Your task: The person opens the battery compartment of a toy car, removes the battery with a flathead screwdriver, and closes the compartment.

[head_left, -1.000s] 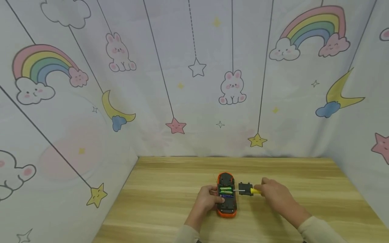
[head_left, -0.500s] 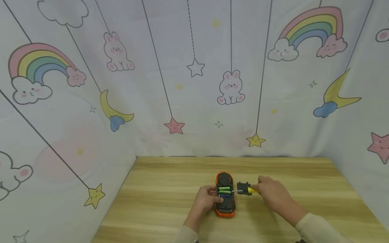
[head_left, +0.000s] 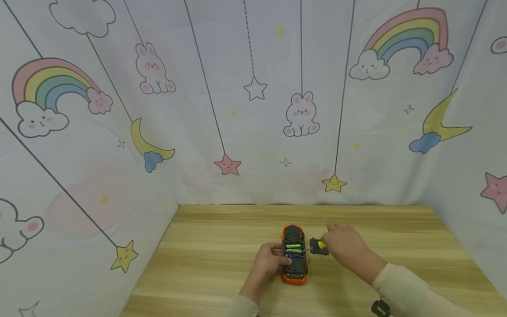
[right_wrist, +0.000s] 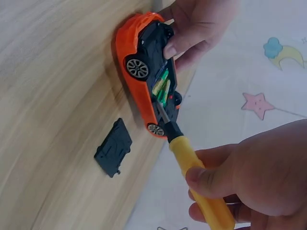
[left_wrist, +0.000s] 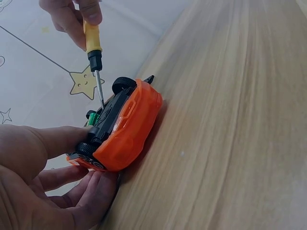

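Note:
An orange toy car (head_left: 295,280) lies wheels up on the table, its battery compartment uncovered. Green batteries (right_wrist: 161,86) and a purple-blue one (head_left: 294,255) sit in the compartment. My left hand (head_left: 268,263) grips the car from the left, thumb on the black underside, fingers along the side. With my right hand (head_left: 348,248) I hold a yellow-handled screwdriver (right_wrist: 199,179) by its handle. Its metal shaft slants down to the edge of the battery compartment, by the green batteries. A black battery cover (right_wrist: 114,147) lies on the table just right of the car, partly under the right hand in the head view.
The wood-grain table (head_left: 214,233) reaches back to a white curtain (head_left: 261,185) printed with rabbits, stars and rainbows. More of this cloth stands at the left and right sides. A dark wrist device (head_left: 381,307) shows beneath the right sleeve.
My right hand has shifted left and closer to the car, and the screwdriver has tilted more steeply. The left hand and the car stay almost where they were.

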The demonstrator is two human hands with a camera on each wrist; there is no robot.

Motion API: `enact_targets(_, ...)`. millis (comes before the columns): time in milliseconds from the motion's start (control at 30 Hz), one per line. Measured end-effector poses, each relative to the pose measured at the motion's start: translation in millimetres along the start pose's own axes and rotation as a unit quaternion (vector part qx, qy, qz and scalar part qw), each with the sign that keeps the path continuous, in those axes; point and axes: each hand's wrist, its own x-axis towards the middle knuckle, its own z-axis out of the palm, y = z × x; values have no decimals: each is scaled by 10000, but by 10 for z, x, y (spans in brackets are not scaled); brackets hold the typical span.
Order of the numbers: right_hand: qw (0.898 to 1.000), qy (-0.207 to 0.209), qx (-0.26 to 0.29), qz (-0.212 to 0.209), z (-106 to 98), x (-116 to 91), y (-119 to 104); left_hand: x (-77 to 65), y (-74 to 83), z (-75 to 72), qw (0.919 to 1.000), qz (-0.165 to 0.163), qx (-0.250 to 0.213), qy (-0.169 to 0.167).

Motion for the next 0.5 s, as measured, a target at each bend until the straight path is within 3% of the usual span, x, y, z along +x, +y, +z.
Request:
enact_targets(333,9987,-230,-454,71,-75,18,-150,-17,10,-7,10000,-27,59,-9)
enact_targets(500,9970,-86,-768,29,-82,1,-264,-24,6,-8,9999,-59,87,-14)
